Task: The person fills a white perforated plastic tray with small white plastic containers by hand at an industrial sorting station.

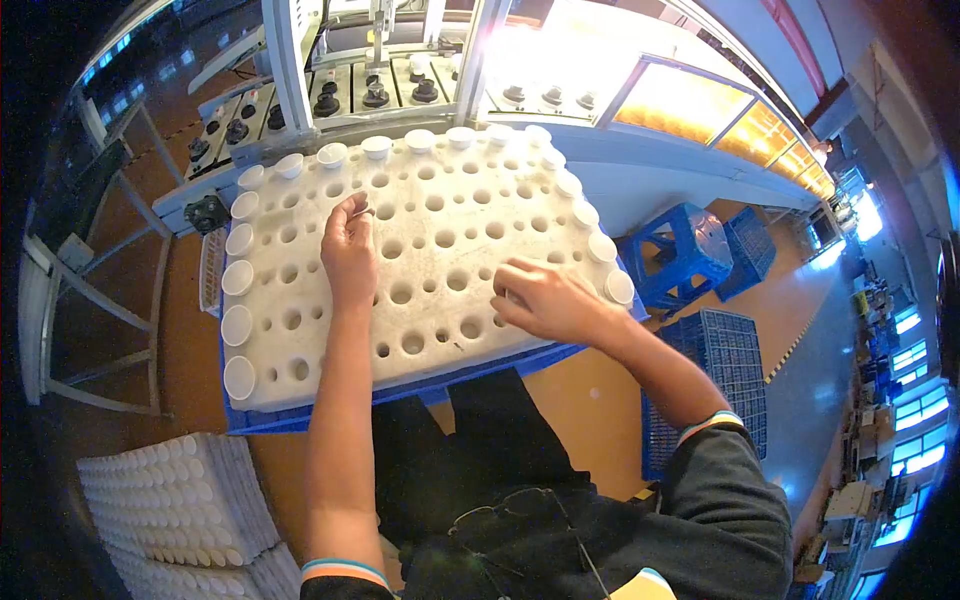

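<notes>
A pale foam board (430, 215) with rows of round holes lies in front of me. White cups (240, 325) sit along its left, far and right edges. Above the left-middle part of the board, my left hand (349, 245) is closed with its fingertips pinched together. A tiny dark spot shows at those fingertips, too small to name. My right hand (548, 300) is over the right part of the board, its fingers curled inward and palm down. Whatever it may hold is hidden beneath the fingers.
The board rests on a blue support (270, 418). Behind it stands a framed machine with black round fixtures (375, 95). A blue stool (690, 245) and blue crates (715, 360) are to the right. Stacked foam boards (175, 500) fill the lower left, below a metal frame (100, 385).
</notes>
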### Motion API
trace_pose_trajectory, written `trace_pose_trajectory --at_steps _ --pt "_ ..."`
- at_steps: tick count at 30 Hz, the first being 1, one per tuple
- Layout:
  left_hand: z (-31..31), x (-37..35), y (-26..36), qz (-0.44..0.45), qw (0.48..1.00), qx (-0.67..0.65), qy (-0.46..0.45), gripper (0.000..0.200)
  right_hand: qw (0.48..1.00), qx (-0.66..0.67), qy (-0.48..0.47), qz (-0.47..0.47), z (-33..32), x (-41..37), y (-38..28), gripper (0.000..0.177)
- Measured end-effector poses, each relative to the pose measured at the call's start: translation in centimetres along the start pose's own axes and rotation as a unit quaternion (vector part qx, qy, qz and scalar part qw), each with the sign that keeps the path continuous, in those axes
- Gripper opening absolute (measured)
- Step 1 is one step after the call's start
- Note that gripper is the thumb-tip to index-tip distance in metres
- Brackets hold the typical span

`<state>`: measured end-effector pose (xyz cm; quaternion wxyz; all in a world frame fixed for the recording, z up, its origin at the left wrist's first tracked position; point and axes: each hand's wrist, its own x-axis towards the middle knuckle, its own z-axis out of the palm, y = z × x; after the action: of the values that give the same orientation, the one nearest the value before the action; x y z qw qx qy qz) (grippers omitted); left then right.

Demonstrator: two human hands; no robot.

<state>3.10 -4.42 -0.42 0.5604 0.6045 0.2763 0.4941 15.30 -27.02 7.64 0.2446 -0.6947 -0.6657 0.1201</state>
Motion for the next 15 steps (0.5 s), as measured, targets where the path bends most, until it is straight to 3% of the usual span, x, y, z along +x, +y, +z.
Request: trace_pose_trajectory --at_steps 3,4,9,12,15 --pt "0.0 -0.1 0.2 -0.01 1.0 0.009 0.0 0.027 0.976 -0.163 0.103 -0.1 1.0 -0.9 0.6 0.013" --pt "-0.1 -0.2 0.3 -0.017 1.0 0.004 -0.002 0.027 0.976 -0.163 0.103 -0.104 0.9 -1.0 0.6 0.013" --pt "-0.2 -0.1 -0.5 0.001 1.0 0.004 -0.009 0.027 0.983 -0.168 0.062 -0.034 1.4 -1.7 1.9 0.013" --pt "-0.1 -0.2 -0.4 -0.004 1.0 0.015 -0.014 0.027 0.975 -0.187 0.093 -0.081 2.7 -0.5 2.6 0.015" --pt "-0.2 -0.1 -1.0 0.024 0.999 0.037 -0.012 0.024 0.973 -0.202 0.096 -0.059 2.1 0.5 2.7 0.014"
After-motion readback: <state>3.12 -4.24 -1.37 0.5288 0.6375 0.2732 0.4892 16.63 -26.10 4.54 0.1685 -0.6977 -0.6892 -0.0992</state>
